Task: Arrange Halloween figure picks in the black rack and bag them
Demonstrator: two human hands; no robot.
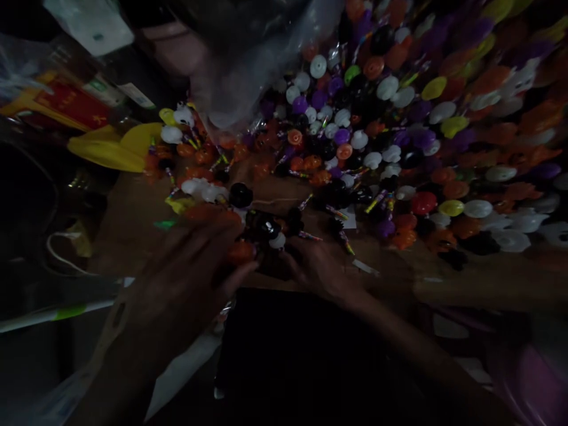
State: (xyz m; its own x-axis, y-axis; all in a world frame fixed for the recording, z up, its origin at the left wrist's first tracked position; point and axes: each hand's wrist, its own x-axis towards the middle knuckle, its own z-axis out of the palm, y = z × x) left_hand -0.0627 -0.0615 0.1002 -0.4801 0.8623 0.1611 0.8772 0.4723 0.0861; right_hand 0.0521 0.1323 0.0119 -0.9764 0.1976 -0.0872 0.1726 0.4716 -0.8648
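The scene is dark and partly blurred. My left hand (186, 266) curls over the near edge of the table, its thumb and fingers around a round orange plastic piece (241, 252). Across from it, my right hand (322, 269) has bent fingers close to a small white round piece (277, 241); shadow hides what lies in them, if anything. Between the hands is a shiny black piece (266, 226). Behind it sits a black ball-shaped piece (241, 195). Several dark pieces with colourful striped tubes (310, 235) lie by my right fingers.
A large heap of orange, white, purple, black and yellow plastic pieces (390, 154) covers the table's right and back. A clear plastic bag (235, 100) stands behind the hands. Yellow shapes (110, 147) and a red packet (73, 103) are at left. The brown tabletop (128, 207) shows between.
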